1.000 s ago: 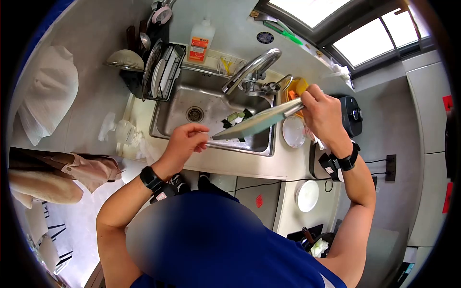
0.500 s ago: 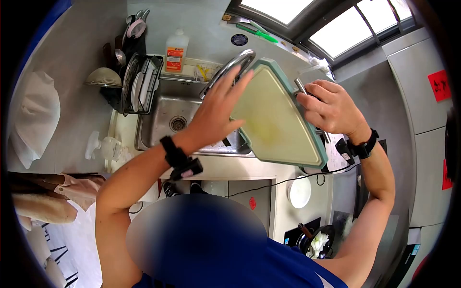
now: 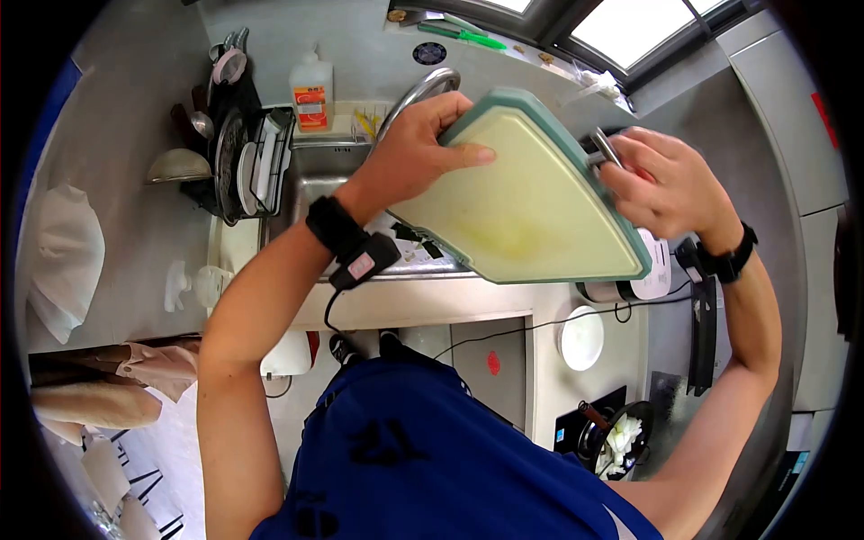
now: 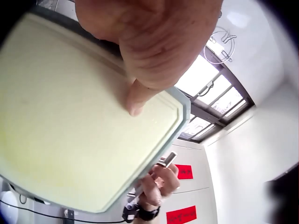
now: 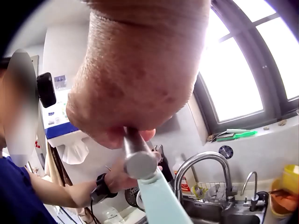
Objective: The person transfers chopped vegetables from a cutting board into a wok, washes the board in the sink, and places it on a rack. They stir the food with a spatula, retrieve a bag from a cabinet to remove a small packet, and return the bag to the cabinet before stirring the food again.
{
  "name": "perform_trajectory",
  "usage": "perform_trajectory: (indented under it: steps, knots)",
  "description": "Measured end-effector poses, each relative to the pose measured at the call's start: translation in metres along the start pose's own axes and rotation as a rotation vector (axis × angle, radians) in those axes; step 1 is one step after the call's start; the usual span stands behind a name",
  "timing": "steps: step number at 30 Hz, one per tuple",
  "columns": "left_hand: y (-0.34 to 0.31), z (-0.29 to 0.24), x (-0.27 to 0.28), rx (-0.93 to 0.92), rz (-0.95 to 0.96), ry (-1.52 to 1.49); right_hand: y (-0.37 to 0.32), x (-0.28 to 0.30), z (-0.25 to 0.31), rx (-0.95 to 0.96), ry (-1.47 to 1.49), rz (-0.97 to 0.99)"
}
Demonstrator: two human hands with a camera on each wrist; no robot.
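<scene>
A cutting board (image 3: 531,202) with a cream face and green rim is held up over the front right of the sink (image 3: 310,166), tilted so its face shows in the head view. By its metal bar handle (image 3: 606,147) my right hand (image 3: 670,184) grips it. My left hand (image 3: 409,157) pinches the opposite edge. Its thumb lies flat on the cream face in the left wrist view, while its other fingers are hidden behind the board. A faint yellowish stain marks the board's face. Dark green scraps (image 3: 418,238) show in the sink below the board.
The curved faucet (image 3: 418,97) rises behind the board. Left of the sink stands a dish rack (image 3: 286,153) with plates, and a bottle (image 3: 311,101) is at the back. On the right counter are a white plate (image 3: 581,340) and a pan (image 3: 623,441) with pale food.
The board has turned from nearly edge-on to face up toward the head view and moved right. My left hand has come up from beside it and taken hold of its edge.
</scene>
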State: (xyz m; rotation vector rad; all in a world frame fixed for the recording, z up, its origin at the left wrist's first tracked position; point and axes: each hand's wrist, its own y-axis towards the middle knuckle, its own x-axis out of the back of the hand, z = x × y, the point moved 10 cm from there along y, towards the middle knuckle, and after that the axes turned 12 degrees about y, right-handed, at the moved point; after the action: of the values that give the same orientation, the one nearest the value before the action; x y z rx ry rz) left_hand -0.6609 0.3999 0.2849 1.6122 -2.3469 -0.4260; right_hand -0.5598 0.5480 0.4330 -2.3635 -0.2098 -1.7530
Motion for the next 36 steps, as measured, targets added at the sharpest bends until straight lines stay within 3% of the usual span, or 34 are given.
perform_trajectory:
  steps: [2, 3, 5, 7, 9, 11, 15, 16, 19, 22, 24, 26, 27, 29, 36]
  knots:
    - [-0.003, -0.021, 0.002, -0.018, -0.06, -0.01, -0.012, 0.011, 0.007, 0.041, -0.04, -0.054]
    - [-0.005, -0.029, 0.003, -0.027, -0.092, -0.019, -0.019, 0.023, -0.007, -0.253, 0.138, -0.102]
    - [-0.006, -0.041, 0.002, -0.043, -0.154, -0.033, -0.059, 0.041, -0.009, -0.358, 0.014, -0.365]
    - [-0.003, -0.048, 0.002, -0.062, -0.191, -0.033, -0.06, 0.045, -0.036, -0.874, 0.447, -0.668]
    - [-0.002, -0.051, -0.007, -0.074, -0.175, -0.025, -0.072, 0.013, -0.047, -1.062, 0.685, -0.57]
    - [-0.002, -0.049, -0.008, -0.053, -0.205, 0.04, -0.092, -0.022, -0.061, -1.162, 0.754, -0.316]
    - [0.007, -0.053, 0.006, -0.135, -0.256, 0.121, -0.077, -0.004, -0.075, -1.038, 0.756, -0.667]
    - [0.008, -0.058, 0.008, -0.18, -0.265, 0.145, -0.076, -0.002, -0.083, -1.033, 0.753, -0.654]
    - [-0.021, -0.102, 0.042, -0.219, -0.55, 0.472, -0.075, 0.016, -0.111, -1.038, 0.703, -0.576]
    - [-0.07, -0.071, 0.094, 0.017, -0.68, 0.444, -0.091, 0.049, -0.151, -1.018, 0.678, -0.53]
    - [-0.114, -0.042, 0.115, 0.141, -0.696, 0.255, -0.099, 0.078, -0.18, -1.0, 0.611, -0.498]
    - [-0.155, -0.018, 0.121, 0.233, -0.689, 0.112, -0.112, 0.1, -0.213, -1.001, 0.517, -0.562]
    - [-0.175, -0.008, 0.123, 0.286, -0.707, 0.108, -0.109, 0.114, -0.224, -1.073, 0.423, -0.443]
    - [-0.213, 0.01, 0.125, 0.376, -0.737, 0.093, -0.115, 0.127, -0.255, -1.084, 0.379, -0.486]
    - [-0.305, 0.039, 0.122, 0.558, -0.904, -0.03, -0.093, 0.107, -0.339, -0.974, 0.358, -0.513]
